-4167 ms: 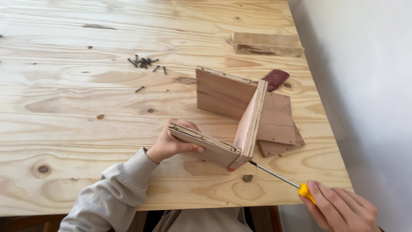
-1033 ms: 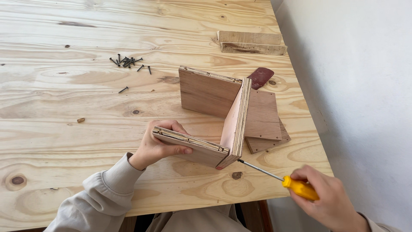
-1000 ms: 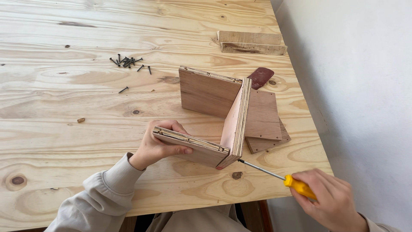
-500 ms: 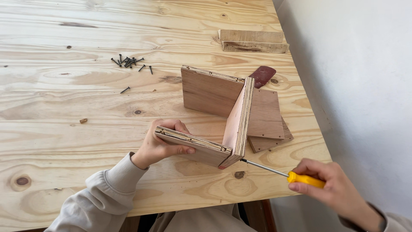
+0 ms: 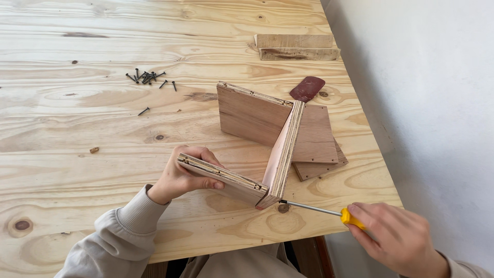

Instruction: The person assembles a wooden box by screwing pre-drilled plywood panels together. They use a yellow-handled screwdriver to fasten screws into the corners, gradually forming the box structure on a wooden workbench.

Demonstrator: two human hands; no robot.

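Three plywood panels already stand joined in a U-shaped box (image 5: 257, 149); left hand (image 5: 182, 177) closed round its near panel, right hand (image 5: 393, 239) gripping a yellow-handled screwdriver (image 5: 329, 212), tip at the corner just left of it, w/ spare screws (image 5: 146, 77) well beyond.

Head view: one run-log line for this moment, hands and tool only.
left hand: grips plywood box frame | right hand: holds yellow-handled screwdriver | tip: at frame's near corner | loose screws: on table

Screws (image 5: 148, 78) left of plywood box (image 5: 257, 139); boards (image 5: 297, 47) behind.
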